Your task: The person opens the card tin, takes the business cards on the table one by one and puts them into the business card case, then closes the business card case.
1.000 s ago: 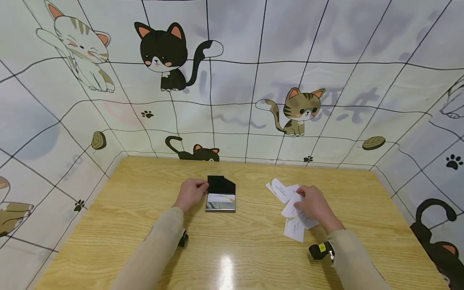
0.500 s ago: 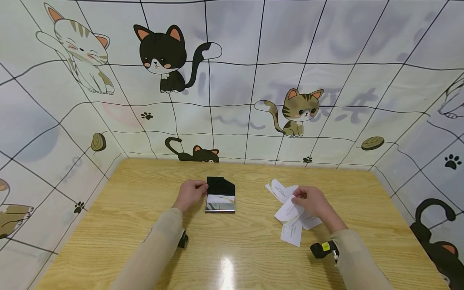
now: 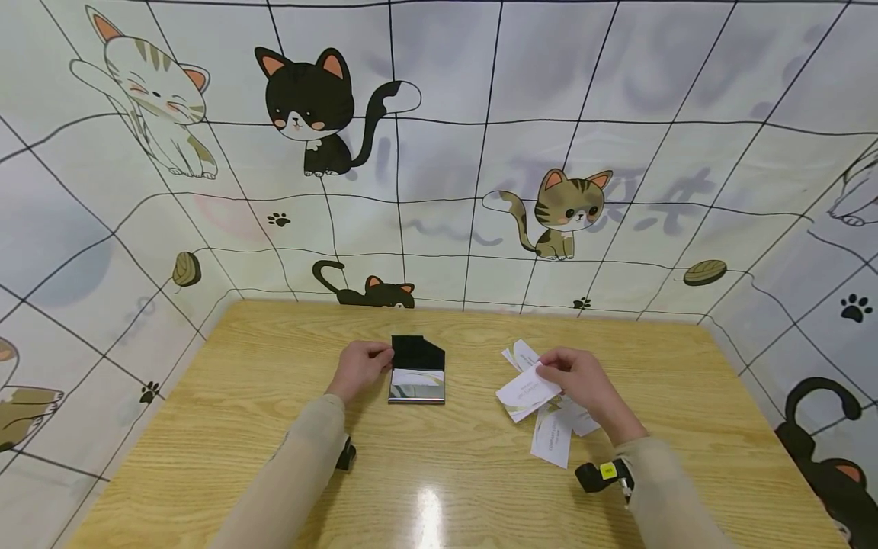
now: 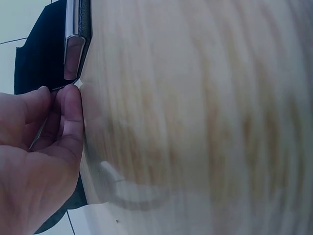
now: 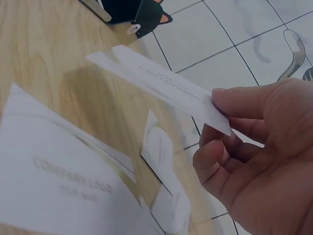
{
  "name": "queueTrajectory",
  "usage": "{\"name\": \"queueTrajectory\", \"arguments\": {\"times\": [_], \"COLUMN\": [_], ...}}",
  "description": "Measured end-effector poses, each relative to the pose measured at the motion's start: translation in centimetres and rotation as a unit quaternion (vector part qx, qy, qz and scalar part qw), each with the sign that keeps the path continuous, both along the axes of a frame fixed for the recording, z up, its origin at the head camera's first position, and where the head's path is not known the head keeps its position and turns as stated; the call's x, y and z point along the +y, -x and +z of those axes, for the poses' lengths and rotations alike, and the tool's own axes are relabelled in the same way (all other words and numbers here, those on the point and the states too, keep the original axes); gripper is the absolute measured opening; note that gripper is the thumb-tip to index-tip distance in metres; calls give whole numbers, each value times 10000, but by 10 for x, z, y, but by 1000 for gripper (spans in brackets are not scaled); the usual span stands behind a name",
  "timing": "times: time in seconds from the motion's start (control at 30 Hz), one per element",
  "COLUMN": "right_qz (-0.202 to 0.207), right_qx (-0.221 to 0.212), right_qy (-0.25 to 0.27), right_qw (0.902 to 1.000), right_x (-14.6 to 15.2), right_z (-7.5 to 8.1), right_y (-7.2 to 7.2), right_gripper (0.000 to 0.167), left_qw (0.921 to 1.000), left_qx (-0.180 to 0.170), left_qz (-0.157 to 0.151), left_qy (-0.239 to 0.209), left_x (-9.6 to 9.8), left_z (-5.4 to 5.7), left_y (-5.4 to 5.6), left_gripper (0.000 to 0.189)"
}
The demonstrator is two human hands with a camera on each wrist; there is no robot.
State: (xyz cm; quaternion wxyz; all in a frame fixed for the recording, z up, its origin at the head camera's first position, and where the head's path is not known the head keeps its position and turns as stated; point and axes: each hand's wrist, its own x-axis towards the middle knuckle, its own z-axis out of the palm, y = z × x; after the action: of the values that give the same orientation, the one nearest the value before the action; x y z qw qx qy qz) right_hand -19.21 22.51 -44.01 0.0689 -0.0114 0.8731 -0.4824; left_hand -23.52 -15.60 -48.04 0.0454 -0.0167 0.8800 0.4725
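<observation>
My right hand (image 3: pixel 579 380) pinches a white business card (image 3: pixel 528 392) between thumb and fingers, raised above the table in the right wrist view (image 5: pixel 171 88). Beneath and around it lie several more business cards (image 3: pixel 552 441), overlapping in a loose spread; one reads "COMPANY LOGO" (image 5: pixel 58 181). My left hand (image 3: pixel 360 368) pinches the left edge of the open lid of a business card case (image 3: pixel 418 386). The case has a shiny metal front and a black inside to its lid (image 3: pixel 417 351), with white cards showing in it.
The wooden table (image 3: pixel 439 480) ends at a white wall cloth (image 3: pixel 439 152) printed with cats and black lines, which also rises at both sides. A black wrist camera (image 3: pixel 597 476) sits under the right sleeve, another (image 3: pixel 346 454) under the left.
My right hand has lifted a card off the spread and moved it left, toward the case. The left hand and the case have stayed in place.
</observation>
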Motion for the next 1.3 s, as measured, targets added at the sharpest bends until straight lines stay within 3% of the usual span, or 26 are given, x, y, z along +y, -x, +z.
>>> {"name": "queueTrajectory", "arguments": {"times": [0.17, 0.43, 0.83, 1.3], "right_qz": [-64, -258, -116, -239], "right_qx": [10, -33, -68, -11], "right_qy": [591, 873, 1664, 1593], "right_qw": [9982, 9958, 9860, 9869], "right_x": [-14, -37, -73, -105], "right_z": [-7, -14, -20, -25], "right_y": [-1, -2, 2, 10], "right_gripper": [18, 17, 14, 10], "left_qw": [10000, 10000, 10000, 9996], "left_qx": [-24, -58, 2, 180], "left_qz": [-7, 17, 19, -38], "left_qy": [25, 29, 47, 222], "left_x": [-1, 0, -3, -2], "left_z": [0, 1, -1, 1], "left_y": [-1, -1, 1, 1], "left_gripper": [21, 20, 20, 22]}}
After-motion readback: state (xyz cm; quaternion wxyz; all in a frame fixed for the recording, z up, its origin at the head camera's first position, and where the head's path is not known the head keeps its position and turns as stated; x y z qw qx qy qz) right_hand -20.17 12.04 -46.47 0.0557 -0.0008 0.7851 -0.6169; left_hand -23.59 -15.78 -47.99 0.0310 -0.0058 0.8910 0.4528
